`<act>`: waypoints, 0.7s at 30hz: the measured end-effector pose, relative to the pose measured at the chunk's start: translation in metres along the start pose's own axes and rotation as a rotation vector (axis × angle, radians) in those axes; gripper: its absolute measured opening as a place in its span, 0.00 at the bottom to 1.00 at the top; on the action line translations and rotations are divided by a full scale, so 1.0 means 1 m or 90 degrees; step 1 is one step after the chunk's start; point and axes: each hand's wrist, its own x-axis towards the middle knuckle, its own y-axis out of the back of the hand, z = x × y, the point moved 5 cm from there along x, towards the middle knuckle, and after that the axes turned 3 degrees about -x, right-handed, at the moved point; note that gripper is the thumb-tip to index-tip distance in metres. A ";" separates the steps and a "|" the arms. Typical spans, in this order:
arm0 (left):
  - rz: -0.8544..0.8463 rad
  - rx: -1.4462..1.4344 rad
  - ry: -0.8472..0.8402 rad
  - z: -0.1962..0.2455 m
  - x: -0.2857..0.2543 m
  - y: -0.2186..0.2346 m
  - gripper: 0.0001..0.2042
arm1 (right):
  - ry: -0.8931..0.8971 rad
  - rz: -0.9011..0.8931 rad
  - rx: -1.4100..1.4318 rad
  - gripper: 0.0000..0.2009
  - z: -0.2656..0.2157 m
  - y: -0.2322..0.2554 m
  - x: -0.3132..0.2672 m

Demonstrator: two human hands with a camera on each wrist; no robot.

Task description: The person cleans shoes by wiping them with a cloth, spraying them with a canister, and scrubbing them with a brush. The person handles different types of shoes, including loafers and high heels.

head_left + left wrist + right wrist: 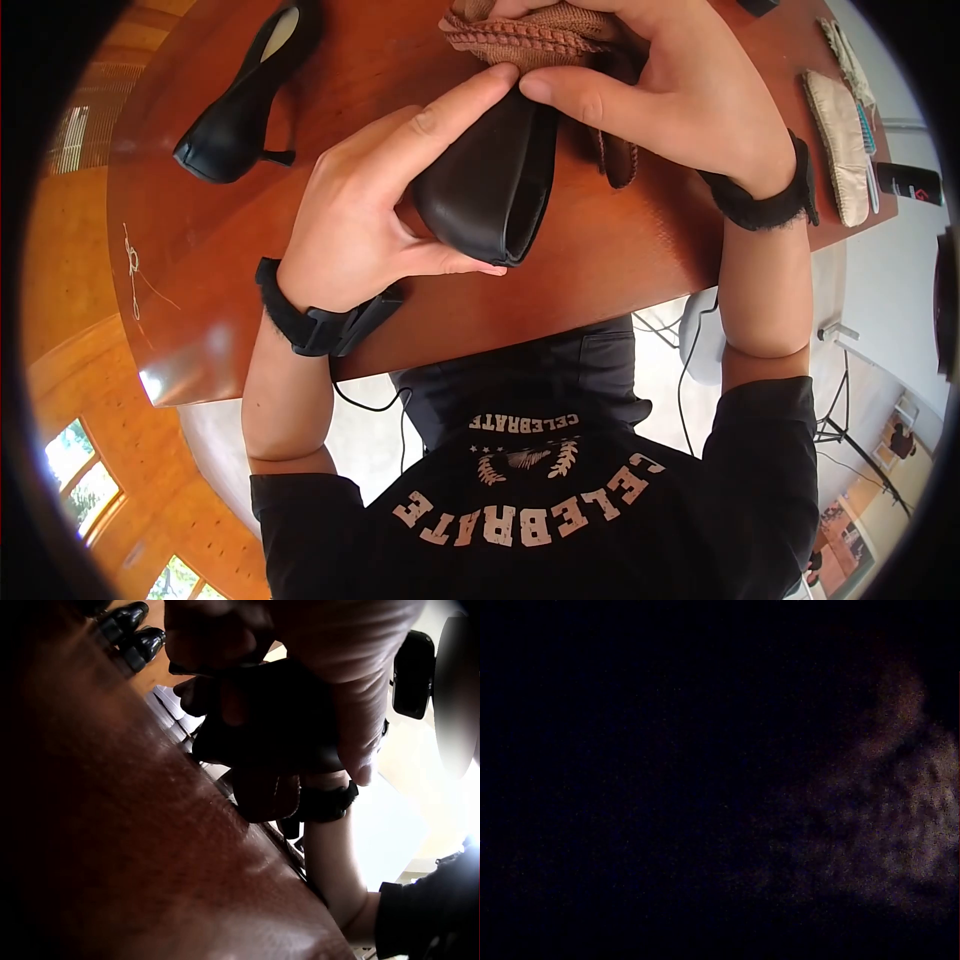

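My left hand [365,205] holds a smooth black leather shoe [480,175], its fingers along one side and its thumb under the near end. The shoe's far end runs beneath a brown woven cloth piece [540,35] with a braided edge. My right hand [680,85] grips this brown piece, thumb tip right at the shoe beside the left fingertips; its other fingers are partly cut off at the top. A brown strap [622,165] hangs below it. In the left wrist view the shoe [285,720] is a dark shape under the fingers. The right wrist view is nearly black.
A black heeled pump [225,130] lies on the brown table [600,270] at the left. Thin string [133,265] lies near the left edge. On the right are a beige cloth pouch [838,145], a blue-and-white brush-like item [868,150] and a black packet [910,184].
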 end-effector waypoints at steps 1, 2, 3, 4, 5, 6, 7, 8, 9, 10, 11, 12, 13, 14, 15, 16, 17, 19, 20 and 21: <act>-0.007 0.026 -0.001 0.002 0.000 0.000 0.54 | -0.003 -0.001 -0.001 0.19 0.000 0.000 0.000; -0.013 0.052 -0.002 0.004 0.000 0.001 0.53 | -0.018 -0.019 -0.022 0.20 0.001 0.000 0.000; -0.021 0.063 0.015 0.005 0.000 0.000 0.52 | -0.020 -0.021 -0.022 0.20 0.001 0.000 0.000; -0.029 0.073 0.032 0.005 0.000 -0.001 0.52 | -0.022 -0.022 -0.022 0.20 0.000 0.001 0.000; -0.032 0.079 0.034 0.005 0.000 -0.001 0.51 | -0.012 -0.008 -0.002 0.20 -0.004 0.001 -0.001; -0.034 0.085 0.036 0.005 0.000 -0.001 0.51 | -0.015 -0.011 -0.002 0.20 -0.004 0.001 -0.001; -0.032 0.087 0.022 0.005 0.001 -0.001 0.50 | -0.018 -0.014 -0.002 0.20 -0.005 0.000 -0.001; -0.030 0.090 0.008 0.005 0.001 -0.001 0.50 | -0.033 -0.034 -0.024 0.20 -0.003 0.000 -0.001; -0.033 0.096 0.014 0.005 0.001 -0.001 0.49 | -0.028 -0.032 -0.028 0.19 -0.002 -0.001 -0.001; -0.036 0.102 0.020 0.006 0.001 -0.001 0.49 | -0.023 -0.030 -0.031 0.19 0.000 -0.002 -0.001; -0.040 0.108 0.025 0.006 0.001 -0.002 0.49 | 0.001 -0.007 -0.017 0.18 0.000 -0.004 -0.002; -0.038 0.113 0.021 0.006 0.001 -0.002 0.49 | 0.002 -0.008 -0.019 0.18 0.000 -0.004 -0.002; -0.036 0.119 0.018 0.007 0.001 -0.002 0.48 | 0.004 -0.010 -0.021 0.17 0.000 -0.004 -0.002; -0.035 0.125 0.015 0.007 0.001 -0.002 0.48 | -0.017 -0.036 -0.039 0.17 -0.002 -0.002 -0.001; -0.036 0.129 0.014 0.008 0.001 -0.002 0.48 | -0.022 -0.039 -0.033 0.17 -0.003 -0.002 -0.001; -0.037 0.134 0.014 0.008 0.002 -0.002 0.48 | -0.027 -0.042 -0.027 0.16 -0.005 -0.001 -0.001; -0.038 0.138 0.013 0.009 0.002 -0.002 0.48 | -0.017 -0.022 0.002 0.16 -0.007 -0.001 -0.001; -0.034 0.149 0.000 0.009 0.002 -0.003 0.48 | -0.045 -0.033 -0.003 0.16 -0.015 -0.002 0.001; -0.031 0.155 -0.007 0.009 0.002 -0.003 0.47 | -0.083 -0.065 -0.037 0.15 -0.024 0.000 0.006; -0.031 0.158 -0.014 0.009 0.002 -0.003 0.47 | -0.084 -0.070 -0.041 0.15 -0.024 0.000 0.006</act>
